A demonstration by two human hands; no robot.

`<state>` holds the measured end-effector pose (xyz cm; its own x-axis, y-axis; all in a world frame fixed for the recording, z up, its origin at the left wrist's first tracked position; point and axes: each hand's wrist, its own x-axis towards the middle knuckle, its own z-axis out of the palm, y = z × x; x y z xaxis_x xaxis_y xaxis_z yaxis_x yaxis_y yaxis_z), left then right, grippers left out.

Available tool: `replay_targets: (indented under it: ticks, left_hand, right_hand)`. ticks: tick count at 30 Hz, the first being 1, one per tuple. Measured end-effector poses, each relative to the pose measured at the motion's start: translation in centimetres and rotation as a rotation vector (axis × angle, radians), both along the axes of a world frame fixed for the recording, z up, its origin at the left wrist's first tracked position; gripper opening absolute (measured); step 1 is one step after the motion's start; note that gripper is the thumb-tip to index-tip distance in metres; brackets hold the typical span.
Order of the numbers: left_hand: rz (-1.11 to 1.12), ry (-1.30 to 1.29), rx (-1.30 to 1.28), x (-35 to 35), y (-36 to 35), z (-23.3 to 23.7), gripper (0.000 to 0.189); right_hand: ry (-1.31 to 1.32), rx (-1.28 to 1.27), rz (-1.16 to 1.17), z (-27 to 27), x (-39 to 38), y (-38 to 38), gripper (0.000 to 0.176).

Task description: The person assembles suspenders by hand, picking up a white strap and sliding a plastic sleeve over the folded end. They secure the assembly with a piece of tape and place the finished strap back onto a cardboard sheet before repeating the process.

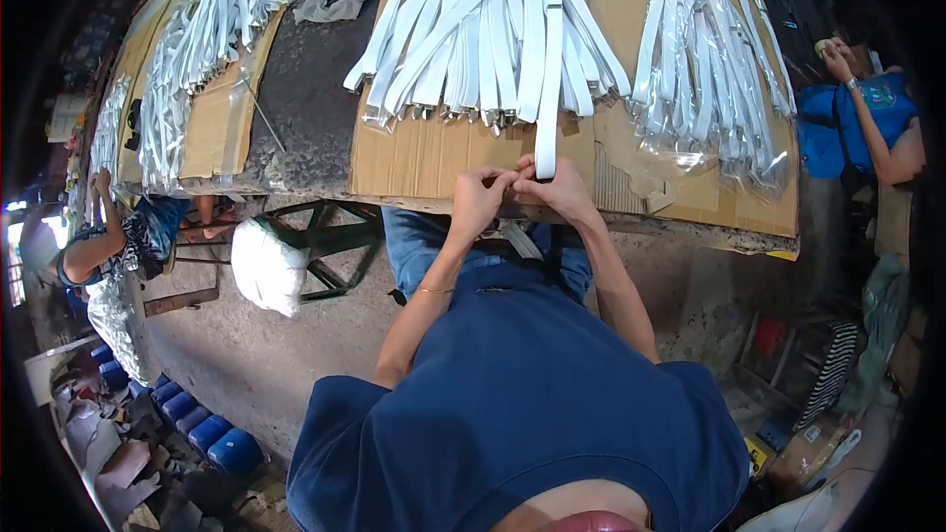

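A large bundle of white suspenders [493, 39] with metal clips along the lower ends lies fanned out on cardboard ahead of me. One white suspender strap [547, 128] runs down from the bundle to the table's near edge. Its lower end is at my right hand [560, 193], whose fingers are closed on it. My left hand [479, 203] meets the right one at the fingertips, thumb and fingers pinched together. Whatever sits between the left fingertips is too small to make out.
More white suspenders in clear plastic [705, 69] lie to the right, and another bundle [202, 39] to the left. A white sack [266, 266] stands by a dark metal stool frame [340, 246]. People work at both sides. Blue containers [212, 433] line the floor.
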<state>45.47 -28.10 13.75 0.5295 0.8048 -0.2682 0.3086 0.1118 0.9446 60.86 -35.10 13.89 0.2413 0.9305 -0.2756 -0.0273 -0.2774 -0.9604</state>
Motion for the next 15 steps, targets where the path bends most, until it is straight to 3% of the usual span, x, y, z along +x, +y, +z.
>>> replay_targets:
  ticks: [5,9,11,15]
  left_hand:
    - [0.089,0.043,0.054,0.1,-0.3,0.5,0.024]
    - [0.027,0.180,0.021,-0.2,-0.2,1.1,0.025]
    - [0.033,-0.225,-0.128,-0.4,-0.5,0.5,0.023]
    - [-0.055,-0.270,-0.141,-0.8,-0.2,0.3,0.020]
  right_hand:
    - [0.009,-0.011,0.023,1.0,-0.3,-0.2,0.034]
    - [0.028,-0.032,0.005,0.5,-0.3,-0.1,0.031]
    - [0.046,-0.048,0.000,0.5,-0.2,-0.2,0.027]
    - [0.086,-0.011,-0.026,-0.7,-0.3,-0.2,0.025]
